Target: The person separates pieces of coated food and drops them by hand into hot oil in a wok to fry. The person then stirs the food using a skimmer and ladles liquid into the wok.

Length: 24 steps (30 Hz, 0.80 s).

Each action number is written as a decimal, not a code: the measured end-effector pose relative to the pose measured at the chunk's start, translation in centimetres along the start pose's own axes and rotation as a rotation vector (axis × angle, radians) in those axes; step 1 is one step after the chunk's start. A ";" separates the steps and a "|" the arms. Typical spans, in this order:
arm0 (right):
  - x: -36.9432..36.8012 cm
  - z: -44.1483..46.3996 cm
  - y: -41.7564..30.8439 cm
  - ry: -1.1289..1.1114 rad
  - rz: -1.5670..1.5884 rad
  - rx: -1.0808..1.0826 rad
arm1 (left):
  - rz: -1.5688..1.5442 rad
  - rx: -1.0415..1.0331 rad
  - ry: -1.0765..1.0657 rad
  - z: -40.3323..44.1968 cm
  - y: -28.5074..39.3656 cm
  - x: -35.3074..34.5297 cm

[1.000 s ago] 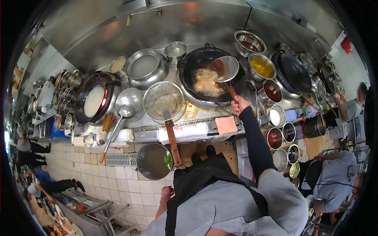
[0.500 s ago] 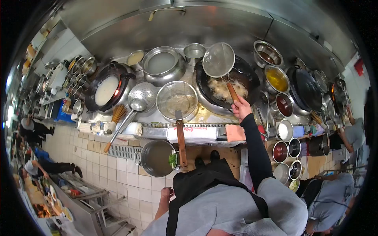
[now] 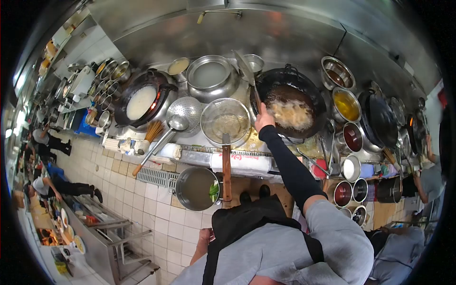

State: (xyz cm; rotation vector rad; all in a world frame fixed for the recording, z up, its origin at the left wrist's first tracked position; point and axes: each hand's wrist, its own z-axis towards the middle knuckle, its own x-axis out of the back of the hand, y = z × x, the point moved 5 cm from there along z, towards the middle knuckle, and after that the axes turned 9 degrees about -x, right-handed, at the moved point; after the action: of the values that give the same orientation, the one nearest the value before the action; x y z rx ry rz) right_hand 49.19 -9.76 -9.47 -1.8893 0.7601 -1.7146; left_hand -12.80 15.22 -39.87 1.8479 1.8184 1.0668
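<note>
My right hand is closed around the wooden handle of a mesh skimmer. The skimmer is turned almost edge-on beside the left rim of a black wok. Pale food bubbles in dark oil inside that wok. My left hand hangs low by my side with its fingers curled and no object showing in it. A second mesh strainer with a wooden handle rests on the counter, left of my right arm. Next to it lie a perforated ladle and a metal ladle.
Another wok with white liquid sits over flames at left. Bowls of yellow oil and dark red sauce stand at right. A floor pot holds greyish water and greens. Co-workers are at far left and right.
My right hand has moved left with the skimmer, which has turned from face-on over the wok to nearly edge-on at its left side. The view has shifted slightly.
</note>
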 end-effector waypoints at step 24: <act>17.6 -14.2 28.2 -0.014 0.862 -0.615 | -0.393 0.310 0.032 6.5 6.9 1.9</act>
State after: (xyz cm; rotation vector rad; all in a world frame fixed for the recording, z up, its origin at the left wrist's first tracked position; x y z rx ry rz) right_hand 33.78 -42.14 -14.13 -1.5018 1.9075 -0.9646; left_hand -3.55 17.88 -38.86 1.5280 2.3465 0.7073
